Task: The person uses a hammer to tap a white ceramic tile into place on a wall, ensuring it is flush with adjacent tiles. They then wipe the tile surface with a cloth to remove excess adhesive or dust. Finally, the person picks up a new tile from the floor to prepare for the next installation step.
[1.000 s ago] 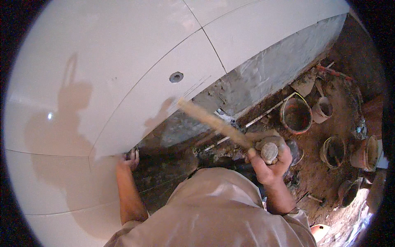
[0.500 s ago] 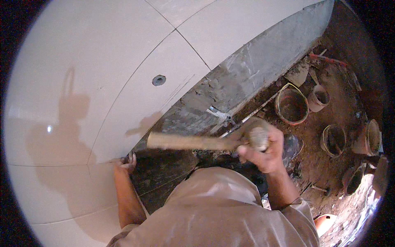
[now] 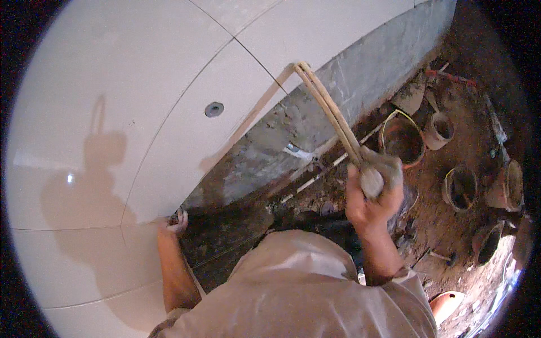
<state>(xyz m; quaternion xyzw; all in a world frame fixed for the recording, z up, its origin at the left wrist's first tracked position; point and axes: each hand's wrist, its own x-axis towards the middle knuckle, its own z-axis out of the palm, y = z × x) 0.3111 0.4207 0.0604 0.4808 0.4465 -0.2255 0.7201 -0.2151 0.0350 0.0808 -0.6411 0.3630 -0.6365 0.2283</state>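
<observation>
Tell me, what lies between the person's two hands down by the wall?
In the head view, between left hand and right hand lies dark rough mortar and rubble at the foot of the grey untiled wall strip.

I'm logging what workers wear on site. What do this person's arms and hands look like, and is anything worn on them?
Both forearms are bare and come up from the lower edge. The left hand has no glove. The right hand is also ungloved and looks dusty, smeared with grey. A short beige shirt sleeve ends near the right elbow. I see no watch, rings or bands.
</observation>
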